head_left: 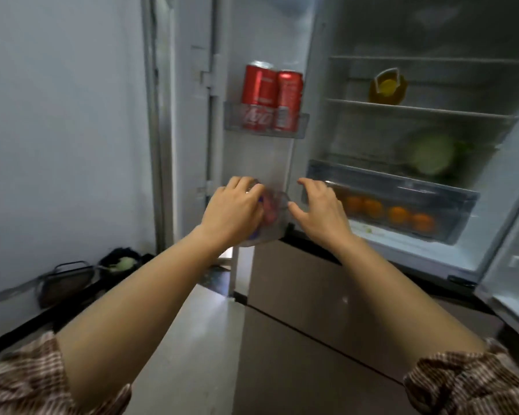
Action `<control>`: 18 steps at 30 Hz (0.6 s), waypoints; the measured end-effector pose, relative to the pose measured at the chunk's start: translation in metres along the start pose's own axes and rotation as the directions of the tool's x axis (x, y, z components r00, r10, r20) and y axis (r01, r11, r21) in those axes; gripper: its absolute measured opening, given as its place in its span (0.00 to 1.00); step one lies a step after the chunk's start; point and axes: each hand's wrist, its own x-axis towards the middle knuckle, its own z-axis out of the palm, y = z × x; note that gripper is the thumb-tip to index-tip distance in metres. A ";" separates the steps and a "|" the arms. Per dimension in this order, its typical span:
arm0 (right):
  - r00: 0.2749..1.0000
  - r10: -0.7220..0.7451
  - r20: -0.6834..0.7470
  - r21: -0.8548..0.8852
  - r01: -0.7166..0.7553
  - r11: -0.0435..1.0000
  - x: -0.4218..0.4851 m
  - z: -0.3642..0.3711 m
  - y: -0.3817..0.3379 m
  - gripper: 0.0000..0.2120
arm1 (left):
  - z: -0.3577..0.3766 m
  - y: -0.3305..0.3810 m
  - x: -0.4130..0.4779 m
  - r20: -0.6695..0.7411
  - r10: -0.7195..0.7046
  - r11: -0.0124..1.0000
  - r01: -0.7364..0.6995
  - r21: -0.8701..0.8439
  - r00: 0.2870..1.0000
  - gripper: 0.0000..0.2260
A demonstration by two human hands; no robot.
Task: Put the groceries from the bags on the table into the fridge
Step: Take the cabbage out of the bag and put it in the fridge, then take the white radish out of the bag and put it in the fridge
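The fridge [318, 85] stands open in front of me. My left hand [232, 209] is closed around a can with purple and red on it [268, 212], down in the lower bin [277, 232] of the left door; the hand hides most of the can. My right hand [319, 209] hovers just right of that bin with fingers spread and nothing in it. Two red cola cans [270, 94] stand in the upper door bin [300, 125]. Inside, a yellow-lidded oil bottle [387, 88] lies on a shelf, a green cabbage [432, 154] sits lower, and several oranges [399, 215] fill the clear drawer [462, 202].
The right fridge door [516, 271] hangs open at the right edge. Brown lower fridge drawers [306, 301] are shut below my arms. On the floor by the left wall sit a dark wire basket [63, 283] and a black bag with something green in it [122, 262].
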 end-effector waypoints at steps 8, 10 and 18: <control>0.971 -0.210 0.113 0.099 0.199 0.975 -0.040 0.087 -0.213 0.27 | -0.079 -0.172 -0.143 0.028 -0.295 0.948 0.290 0.131 0.955 0.18; 0.957 -0.247 0.152 0.105 0.233 0.967 -0.055 0.113 -0.272 0.26 | -0.098 -0.219 -0.184 0.065 -0.367 0.919 0.351 0.179 0.928 0.18; 0.846 -0.433 0.311 0.163 0.401 0.901 -0.107 0.204 -0.491 0.25 | -0.181 -0.373 -0.346 0.109 -0.665 0.729 0.612 0.307 0.738 0.18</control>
